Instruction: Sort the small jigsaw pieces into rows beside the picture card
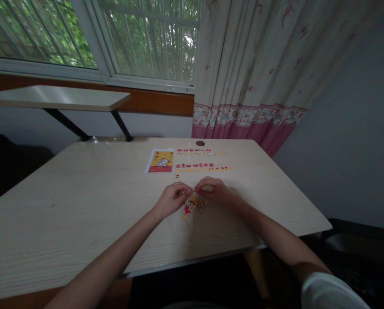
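Two hands meet at the fingertips above the table (82, 206). The left hand (171, 199) has its fingers curled in and its tips pinched toward the right hand (213, 191), which is curled the same way, knuckles up. The tips almost touch. Whether a piece sits between them is too small to tell.

Just under and a little nearer than the fingertips lies a small loose heap of puzzle pieces (194, 205), red and yellow, on the wood between the two wrists.

Beyond the hands, a near row of pieces (203, 167) runs sideways, and a far row (195, 151) lies behind it. Beside those rows, beyond the left hand, a yellow picture card (161, 161) lies flat.

Farther out, past the table's far edge, a patterned curtain (250, 64) hangs beyond the right hand and a window (147, 38) stands beyond the left.
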`<state>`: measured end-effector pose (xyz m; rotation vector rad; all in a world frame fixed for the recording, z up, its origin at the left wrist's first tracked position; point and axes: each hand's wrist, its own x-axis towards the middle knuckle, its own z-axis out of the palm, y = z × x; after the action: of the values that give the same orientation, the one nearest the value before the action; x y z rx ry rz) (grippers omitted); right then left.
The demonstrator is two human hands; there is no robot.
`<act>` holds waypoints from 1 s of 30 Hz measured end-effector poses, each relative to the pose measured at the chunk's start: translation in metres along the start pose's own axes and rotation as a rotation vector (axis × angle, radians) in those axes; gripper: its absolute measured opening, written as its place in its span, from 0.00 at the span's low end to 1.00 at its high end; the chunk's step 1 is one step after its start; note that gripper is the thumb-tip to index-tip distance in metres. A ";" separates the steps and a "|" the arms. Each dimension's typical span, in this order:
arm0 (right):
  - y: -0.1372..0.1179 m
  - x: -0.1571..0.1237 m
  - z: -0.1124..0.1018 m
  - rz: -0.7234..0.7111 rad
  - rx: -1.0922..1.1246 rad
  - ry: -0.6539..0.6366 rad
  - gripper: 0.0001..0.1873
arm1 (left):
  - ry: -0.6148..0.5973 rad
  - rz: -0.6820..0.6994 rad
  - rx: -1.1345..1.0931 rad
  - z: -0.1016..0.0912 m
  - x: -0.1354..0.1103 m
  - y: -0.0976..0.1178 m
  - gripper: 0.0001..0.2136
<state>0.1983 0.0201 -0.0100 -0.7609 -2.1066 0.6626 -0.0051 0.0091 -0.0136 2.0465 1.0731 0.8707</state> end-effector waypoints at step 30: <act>-0.001 0.002 0.009 -0.080 -0.291 0.233 0.07 | 0.181 -0.241 -0.558 0.001 0.006 0.001 0.13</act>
<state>0.1899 0.0190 -0.0137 -0.8620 -2.0270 0.2126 -0.0009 0.0134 -0.0119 1.3712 1.0032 1.0964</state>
